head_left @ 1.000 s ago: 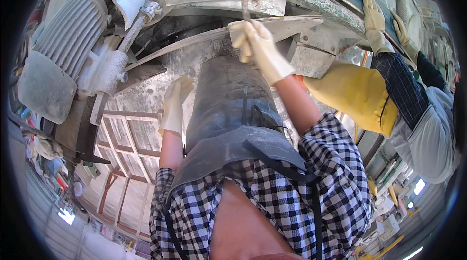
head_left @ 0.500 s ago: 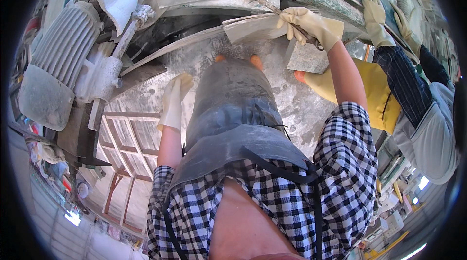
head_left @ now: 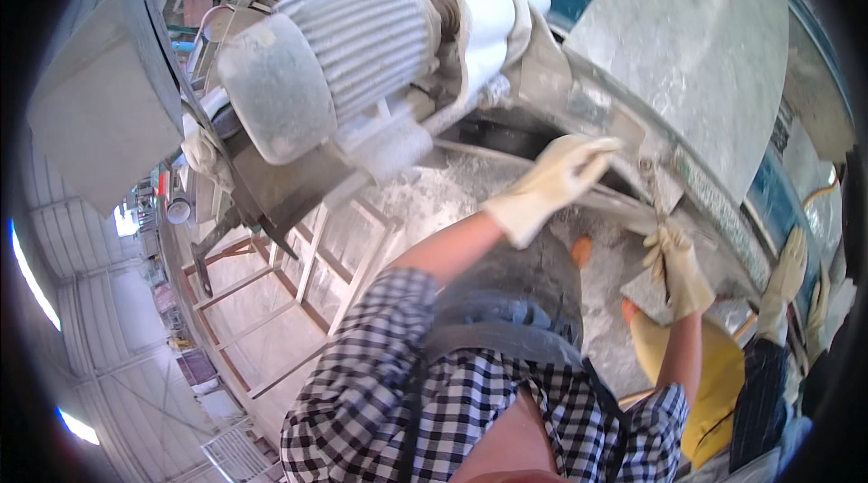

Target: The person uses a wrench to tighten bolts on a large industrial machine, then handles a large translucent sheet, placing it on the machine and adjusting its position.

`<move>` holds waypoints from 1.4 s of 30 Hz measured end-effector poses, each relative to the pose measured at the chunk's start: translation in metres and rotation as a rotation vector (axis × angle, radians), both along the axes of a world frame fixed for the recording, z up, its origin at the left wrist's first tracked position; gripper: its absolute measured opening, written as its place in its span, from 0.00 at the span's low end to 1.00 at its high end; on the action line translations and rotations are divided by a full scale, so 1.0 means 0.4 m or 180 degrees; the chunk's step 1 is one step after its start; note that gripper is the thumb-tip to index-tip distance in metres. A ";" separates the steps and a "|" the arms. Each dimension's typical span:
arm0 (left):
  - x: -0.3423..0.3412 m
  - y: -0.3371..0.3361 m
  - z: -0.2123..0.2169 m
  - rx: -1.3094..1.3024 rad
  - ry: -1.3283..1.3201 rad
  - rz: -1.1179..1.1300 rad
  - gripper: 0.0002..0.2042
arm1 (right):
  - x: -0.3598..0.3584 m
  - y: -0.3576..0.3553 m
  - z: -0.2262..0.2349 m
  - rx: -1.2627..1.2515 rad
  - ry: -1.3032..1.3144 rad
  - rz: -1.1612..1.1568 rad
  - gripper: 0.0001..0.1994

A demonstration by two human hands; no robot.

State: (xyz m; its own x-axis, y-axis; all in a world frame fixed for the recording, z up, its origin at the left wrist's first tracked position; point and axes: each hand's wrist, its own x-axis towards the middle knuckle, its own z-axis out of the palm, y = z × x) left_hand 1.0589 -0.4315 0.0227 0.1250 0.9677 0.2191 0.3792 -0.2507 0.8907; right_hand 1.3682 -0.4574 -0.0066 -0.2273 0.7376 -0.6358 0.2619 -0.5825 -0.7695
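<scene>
Both of my hands wear cream rubber gloves. My left hand (head_left: 547, 189) reaches across in front of me above the machine's edge, its fingers stretched forward and somewhat blurred; I see nothing in it. In my right hand (head_left: 678, 270) is a dusty metal wrench (head_left: 657, 186), its far end pointing up toward the machine's rail (head_left: 719, 203). The right fingers are curled around the wrench's near end, which they mostly hide. Left of my left hand sits a ribbed, dust-covered electric motor (head_left: 362, 53), with a white molded cover (head_left: 484, 26) beside it.
A pale stone slab (head_left: 678, 58) lies on the blue bench past the rail. At the right, a co-worker's gloved hand (head_left: 785, 279) rests by the bench edge, above a yellow apron (head_left: 710, 393). A wooden frame (head_left: 280, 288) stands low on the left.
The view has swung left, bringing the motor toward the middle and the slab into sight. My left hand has risen from my side to the machine. My right hand still holds the wrench.
</scene>
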 end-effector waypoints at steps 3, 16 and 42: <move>0.136 0.257 0.005 0.0865 0.0579 0.0081 0.19 | -0.001 -0.008 0.004 -0.0438 0.0052 -0.0134 0.17; 0.230 0.456 -0.031 0.0800 0.2130 0.0180 0.22 | 0.076 -0.095 -0.032 -0.1217 0.0663 -0.0106 0.17; 0.207 0.538 -0.072 0.1033 0.1499 -0.0226 0.14 | -0.294 -0.176 0.075 -0.0862 0.1288 -0.1171 0.12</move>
